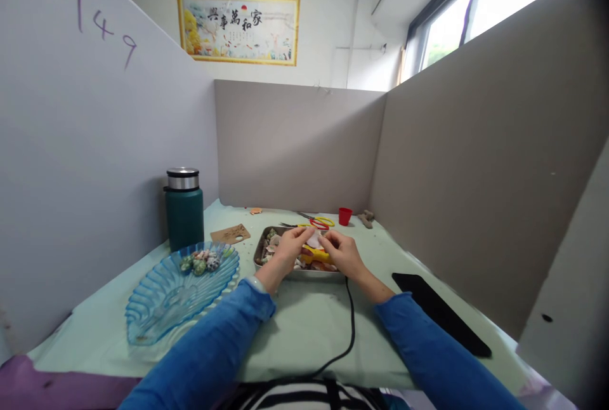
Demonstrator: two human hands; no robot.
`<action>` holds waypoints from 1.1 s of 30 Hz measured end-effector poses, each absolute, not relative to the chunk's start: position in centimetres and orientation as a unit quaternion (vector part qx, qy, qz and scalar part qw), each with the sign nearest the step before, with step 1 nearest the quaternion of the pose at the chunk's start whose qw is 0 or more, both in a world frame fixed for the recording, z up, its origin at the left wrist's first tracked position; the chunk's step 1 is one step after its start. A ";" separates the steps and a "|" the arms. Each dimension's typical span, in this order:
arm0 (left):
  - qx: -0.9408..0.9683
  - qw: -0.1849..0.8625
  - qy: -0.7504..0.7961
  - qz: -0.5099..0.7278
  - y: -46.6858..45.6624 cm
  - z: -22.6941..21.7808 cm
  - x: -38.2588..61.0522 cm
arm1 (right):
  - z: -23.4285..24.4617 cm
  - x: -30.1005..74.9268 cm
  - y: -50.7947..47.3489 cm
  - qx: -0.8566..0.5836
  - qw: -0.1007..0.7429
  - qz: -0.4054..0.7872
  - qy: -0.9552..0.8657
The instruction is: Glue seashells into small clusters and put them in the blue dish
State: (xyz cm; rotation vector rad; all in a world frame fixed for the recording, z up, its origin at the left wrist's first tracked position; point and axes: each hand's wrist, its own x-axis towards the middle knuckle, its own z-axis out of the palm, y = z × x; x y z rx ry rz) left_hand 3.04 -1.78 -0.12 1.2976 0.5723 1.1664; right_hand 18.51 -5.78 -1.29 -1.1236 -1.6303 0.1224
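Over a metal tray, my left hand and my right hand face each other with fingertips pinched. Between them is a small whitish-pink shell, gripped at its left and right edges. Shells and small stones fill the tray. Just beneath the fingers lies a yellow glue gun in the tray, partly covered by my hands. Its black cord runs over the tray's front edge toward me. My palms hide part of the tray's contents.
A blue shell-shaped glass dish holding small shells is at left, near a green bottle and a cardboard piece. Scissors, a red cup and driftwood lie behind; a black slab lies right.
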 end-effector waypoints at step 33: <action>0.564 0.642 0.205 0.477 -1.9 -0.2 2.9 | -1.3 18.3 -6.3 -0.420 0.554 -0.015 -0.718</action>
